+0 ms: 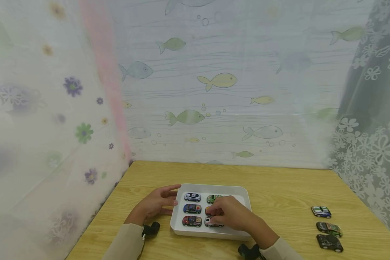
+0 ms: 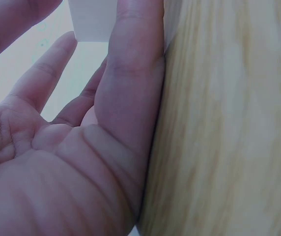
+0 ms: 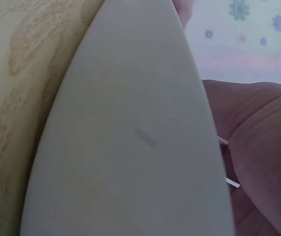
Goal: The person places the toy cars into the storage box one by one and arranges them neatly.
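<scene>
A white tray (image 1: 211,235) on the table holds several small toy cars. Along its left side are a white-and-blue car (image 1: 192,197), a blue car (image 1: 192,208) and a red-and-black car (image 1: 191,221). My left hand (image 1: 157,202) lies against the tray's left wall, fingers extended, with its edge along the table in the left wrist view. My right hand (image 1: 232,213) reaches over the right wall and pinches a white toy car (image 1: 209,221) in the near row. Beyond it sit an orange-red car (image 1: 207,210), mostly hidden by the fingers, and a green car (image 1: 213,198).
On the wooden table (image 1: 279,202) to the right stand a white, green and blue car (image 1: 321,212), a dark green car (image 1: 329,229) and a black car (image 1: 329,243). A fish-patterned curtain (image 1: 227,108) hangs behind; flowered sheets flank both sides.
</scene>
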A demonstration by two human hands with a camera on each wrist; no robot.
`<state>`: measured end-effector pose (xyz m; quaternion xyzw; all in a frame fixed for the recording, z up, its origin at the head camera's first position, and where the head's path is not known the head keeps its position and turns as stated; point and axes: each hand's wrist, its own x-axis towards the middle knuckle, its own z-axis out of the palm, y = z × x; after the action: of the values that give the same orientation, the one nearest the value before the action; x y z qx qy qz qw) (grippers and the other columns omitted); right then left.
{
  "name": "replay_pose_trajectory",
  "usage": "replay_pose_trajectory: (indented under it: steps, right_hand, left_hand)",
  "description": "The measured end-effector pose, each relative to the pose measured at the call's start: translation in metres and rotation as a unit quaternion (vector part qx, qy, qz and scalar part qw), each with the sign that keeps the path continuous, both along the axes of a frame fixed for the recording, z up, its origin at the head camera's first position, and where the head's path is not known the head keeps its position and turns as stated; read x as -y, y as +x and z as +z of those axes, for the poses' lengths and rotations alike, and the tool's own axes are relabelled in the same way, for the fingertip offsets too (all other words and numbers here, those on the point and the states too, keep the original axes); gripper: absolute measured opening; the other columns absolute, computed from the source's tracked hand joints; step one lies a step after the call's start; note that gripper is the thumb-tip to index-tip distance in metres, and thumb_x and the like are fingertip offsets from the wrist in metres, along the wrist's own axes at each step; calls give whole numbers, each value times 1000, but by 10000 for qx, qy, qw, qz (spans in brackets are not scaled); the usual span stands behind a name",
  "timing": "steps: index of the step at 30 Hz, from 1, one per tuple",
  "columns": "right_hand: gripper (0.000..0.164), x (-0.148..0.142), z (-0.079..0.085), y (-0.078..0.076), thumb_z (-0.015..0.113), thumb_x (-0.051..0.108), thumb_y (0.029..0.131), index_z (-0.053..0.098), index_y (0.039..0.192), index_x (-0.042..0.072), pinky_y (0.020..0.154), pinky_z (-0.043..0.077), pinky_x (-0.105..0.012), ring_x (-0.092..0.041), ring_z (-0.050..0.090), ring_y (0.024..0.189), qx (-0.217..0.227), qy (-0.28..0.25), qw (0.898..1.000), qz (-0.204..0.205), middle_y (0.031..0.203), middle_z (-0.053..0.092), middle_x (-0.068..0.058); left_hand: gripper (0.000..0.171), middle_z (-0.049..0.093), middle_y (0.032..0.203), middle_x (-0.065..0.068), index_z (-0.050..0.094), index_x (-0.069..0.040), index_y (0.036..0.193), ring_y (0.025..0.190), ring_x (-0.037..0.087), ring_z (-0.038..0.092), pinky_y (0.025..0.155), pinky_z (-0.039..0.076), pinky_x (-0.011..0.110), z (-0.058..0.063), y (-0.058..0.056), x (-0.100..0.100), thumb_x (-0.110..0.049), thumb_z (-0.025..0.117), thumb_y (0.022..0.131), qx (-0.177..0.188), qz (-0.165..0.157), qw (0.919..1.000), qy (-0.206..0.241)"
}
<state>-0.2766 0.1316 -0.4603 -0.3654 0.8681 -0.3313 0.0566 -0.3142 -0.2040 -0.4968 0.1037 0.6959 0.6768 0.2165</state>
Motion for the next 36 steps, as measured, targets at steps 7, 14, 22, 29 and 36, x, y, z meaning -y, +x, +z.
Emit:
replay_pose_trajectory:
  steps: [7,14,22,29,36]
  right_hand:
    - [27,-5,7,0,82,21,90,80,117,14,73,56,-25,-1,63,86,-235,107,9996,87,101,75,6]
    - [31,-28,18,-3,82,24,91,78,119,11,75,58,-29,-5,64,87,-613,273,9977,-114,97,73,6]
    - [28,-66,27,-3,78,32,94,76,119,20,81,60,-37,-11,68,95,-983,296,9940,-383,110,74,9]
    - [27,-108,31,-2,79,28,92,75,119,25,78,60,-35,-9,69,96,-1301,355,9863,-951,113,73,11]
    - [29,-150,31,2,77,30,94,75,122,23,73,59,-31,-6,68,94,-1523,354,9780,-1379,117,73,6]
  left_hand:
    - [74,43,158,25,37,-17,162,127,32,63,92,61,50,1,1,-1,-8,72,97,27,22,10000,-34]
    - [74,43,158,26,36,-17,162,128,33,62,92,61,51,1,-2,-5,-9,71,97,-60,-39,10000,-30]
    - [76,43,158,24,37,-19,162,126,32,63,92,61,51,-3,-2,1,-10,73,96,-6,0,10000,-99]
    - [75,45,157,24,37,-19,162,126,32,63,92,61,51,-6,-4,3,-10,73,96,-37,-16,10000,-10]
    - [75,47,156,23,37,-17,162,125,31,64,92,61,51,-4,-2,2,-8,72,97,-41,-25,10000,-18]
